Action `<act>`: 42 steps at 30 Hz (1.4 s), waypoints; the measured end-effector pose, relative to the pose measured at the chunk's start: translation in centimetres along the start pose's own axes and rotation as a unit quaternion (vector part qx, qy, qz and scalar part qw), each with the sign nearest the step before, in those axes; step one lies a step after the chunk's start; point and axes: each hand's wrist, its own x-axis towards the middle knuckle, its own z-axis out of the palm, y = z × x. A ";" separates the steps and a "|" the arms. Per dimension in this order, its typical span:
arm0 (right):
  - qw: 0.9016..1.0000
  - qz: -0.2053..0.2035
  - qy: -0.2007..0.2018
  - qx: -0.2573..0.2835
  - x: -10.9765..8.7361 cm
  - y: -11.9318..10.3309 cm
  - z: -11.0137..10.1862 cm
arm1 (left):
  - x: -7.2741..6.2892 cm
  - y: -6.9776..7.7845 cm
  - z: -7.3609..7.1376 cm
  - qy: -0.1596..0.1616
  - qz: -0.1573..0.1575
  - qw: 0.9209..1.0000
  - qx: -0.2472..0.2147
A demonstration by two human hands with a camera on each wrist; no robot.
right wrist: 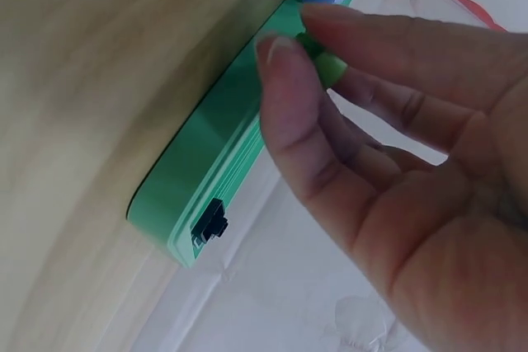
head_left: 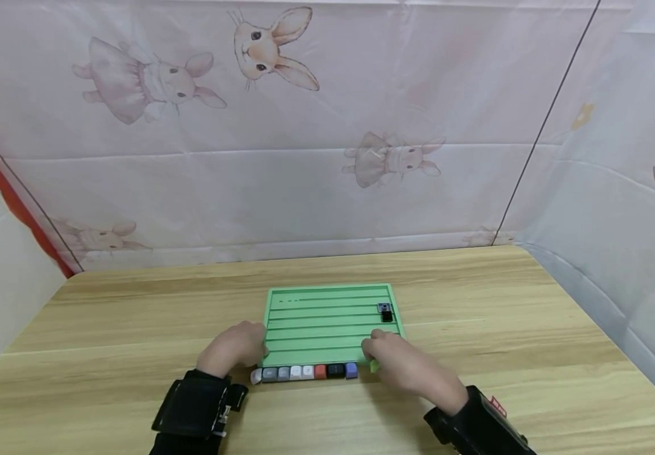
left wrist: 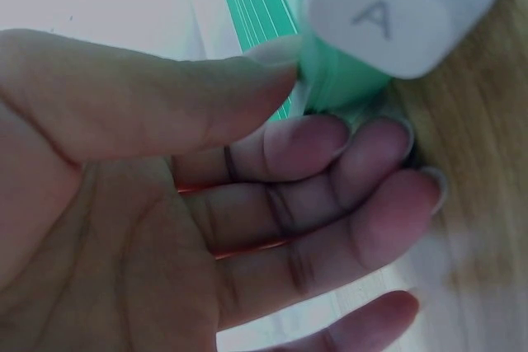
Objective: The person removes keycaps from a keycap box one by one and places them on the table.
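Observation:
A green grooved board (head_left: 324, 332) lies on the wooden table. My left hand (head_left: 238, 345) grips its left edge near the front corner, thumb on one side and curled fingers on the other. Between thumb and fingertips, my right hand (head_left: 406, 365) pinches a small green keycap (right wrist: 332, 70) close to the board's front right part. Along the front edge runs a row of several keycaps, among them a red keycap (head_left: 320, 371), a black keycap (head_left: 336, 371) and a blue-purple keycap (head_left: 351, 370). A white keycap marked A (left wrist: 375, 18) shows large in the left wrist view.
Near the board's right side sits a small black switch-like piece (head_left: 386, 315). The wooden table (head_left: 151, 316) extends around the board, with a rabbit-printed cloth (head_left: 282, 196) hanging behind it.

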 end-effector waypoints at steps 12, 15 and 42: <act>0.999 -0.004 -0.035 0.008 0.2 -0.5 0.6 | 0.3 -0.1 0.0 -0.004 -0.004 1.000 0.007; 0.999 0.001 -0.044 0.012 0.2 -0.6 0.7 | 0.2 0.0 0.0 -0.005 -0.003 1.000 0.009; 0.994 0.092 -0.030 0.046 0.0 -1.2 0.4 | 0.2 0.0 0.0 -0.006 -0.003 1.000 0.006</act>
